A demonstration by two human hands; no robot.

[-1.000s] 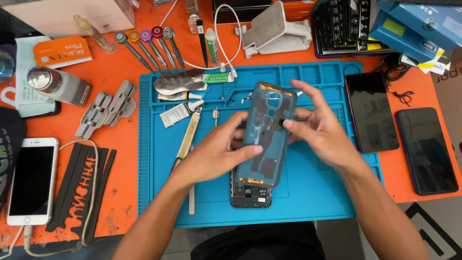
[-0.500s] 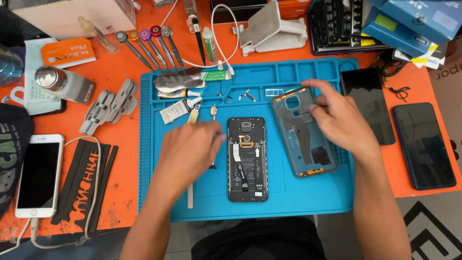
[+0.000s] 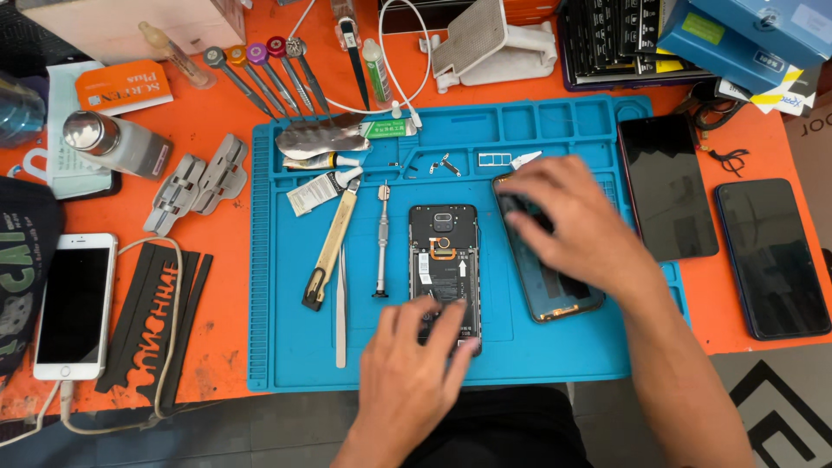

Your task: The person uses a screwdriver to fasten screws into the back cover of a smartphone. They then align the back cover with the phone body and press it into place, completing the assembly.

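tweezers (image 3: 341,303): lie free on the blue mat (image 3: 277,347) left of the work; we'd keep them & the screwdriver (image 3: 382,243) within reach, not nudged
left hand (image 3: 414,373): fingers spread flat, pressing the lower end of the opened phone (image 3: 444,251); grip not closed round anything, just pinning it down
opened phone: mid-mat, back off, board & orange flex showing; we judge light pressure on the frame edge best, off the flex
right hand (image 3: 576,225): fingers splayed, palm down on the back cover (image 3: 542,286), which lies just right of the phone, apart from it; set it flat, clear of the loose small parts (image 3: 446,163) in the tray slots
bench (image 3: 113,186): orange, crowded
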